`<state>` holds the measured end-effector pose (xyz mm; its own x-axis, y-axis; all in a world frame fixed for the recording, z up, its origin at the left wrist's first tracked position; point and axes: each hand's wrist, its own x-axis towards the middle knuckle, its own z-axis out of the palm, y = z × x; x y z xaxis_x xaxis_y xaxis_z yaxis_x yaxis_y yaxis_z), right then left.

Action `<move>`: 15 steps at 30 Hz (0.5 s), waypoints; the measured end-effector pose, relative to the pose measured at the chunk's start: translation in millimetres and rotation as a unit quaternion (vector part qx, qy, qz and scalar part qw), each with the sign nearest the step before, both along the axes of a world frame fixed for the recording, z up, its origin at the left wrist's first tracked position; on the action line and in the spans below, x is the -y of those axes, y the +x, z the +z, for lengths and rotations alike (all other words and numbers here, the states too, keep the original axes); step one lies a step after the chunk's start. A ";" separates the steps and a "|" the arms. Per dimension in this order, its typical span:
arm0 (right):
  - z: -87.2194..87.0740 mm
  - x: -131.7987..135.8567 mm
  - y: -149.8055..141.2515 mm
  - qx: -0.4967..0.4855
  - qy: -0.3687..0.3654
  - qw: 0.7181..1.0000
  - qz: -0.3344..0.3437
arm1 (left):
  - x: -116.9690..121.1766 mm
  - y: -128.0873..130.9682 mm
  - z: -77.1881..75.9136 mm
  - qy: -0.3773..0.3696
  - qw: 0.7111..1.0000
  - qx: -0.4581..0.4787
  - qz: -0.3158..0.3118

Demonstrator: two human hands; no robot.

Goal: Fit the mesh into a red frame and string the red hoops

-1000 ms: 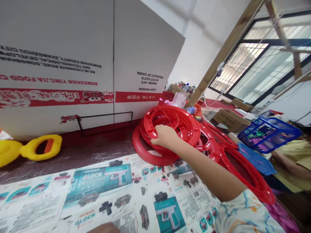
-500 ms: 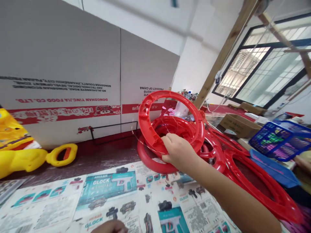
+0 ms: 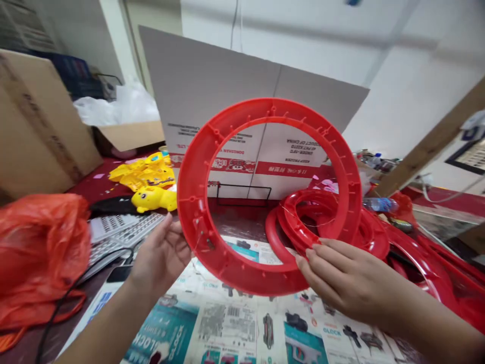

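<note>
A red plastic ring (image 3: 193, 187) stands upright before me, its ribbed inner side facing me. A small metal part and thin wire sit in its lower left channel. My left hand (image 3: 162, 255) grips the ring's left edge, with some fingertips hidden behind it. At the lower right edge, my right hand (image 3: 341, 273) is closed on the same ring, its thumb out of sight. Behind the ring, more red rings (image 3: 290, 210) lie piled on the table, with a thin wire across the top one. Printed card sheets (image 3: 242, 318) cover the table below my hands.
To the left are an orange plastic bag (image 3: 41, 258), a yellow toy figure (image 3: 155, 198) and grey trays (image 3: 125, 230). A folded white carton (image 3: 212, 91) stands behind, with a black wire frame (image 3: 242, 187) before it. A clear bottle (image 3: 381, 204) lies at the right.
The view has swung left. The large ring is now up between my two hands; my right hand was at a smaller ring on the pile, and my left hand was low at the bottom edge.
</note>
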<state>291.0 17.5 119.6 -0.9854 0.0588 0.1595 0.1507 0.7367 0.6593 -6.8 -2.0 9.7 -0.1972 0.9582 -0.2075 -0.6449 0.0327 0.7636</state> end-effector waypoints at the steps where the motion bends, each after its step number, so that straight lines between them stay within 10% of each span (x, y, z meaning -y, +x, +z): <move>1: 0.8 0.6 -1.3 0.008 0.000 1.000 0.011 | 1.6 -3.3 6.8 0.017 1.000 0.008 -0.011; 9: 9.1 -9.8 -4.4 0.055 0.035 0.996 0.064 | 13.0 -4.9 8.5 0.037 0.941 0.011 -0.337; 15: 6.5 -26.7 -14.3 0.107 0.057 0.989 0.090 | 26.4 17.1 5.2 -0.077 0.777 0.015 -0.625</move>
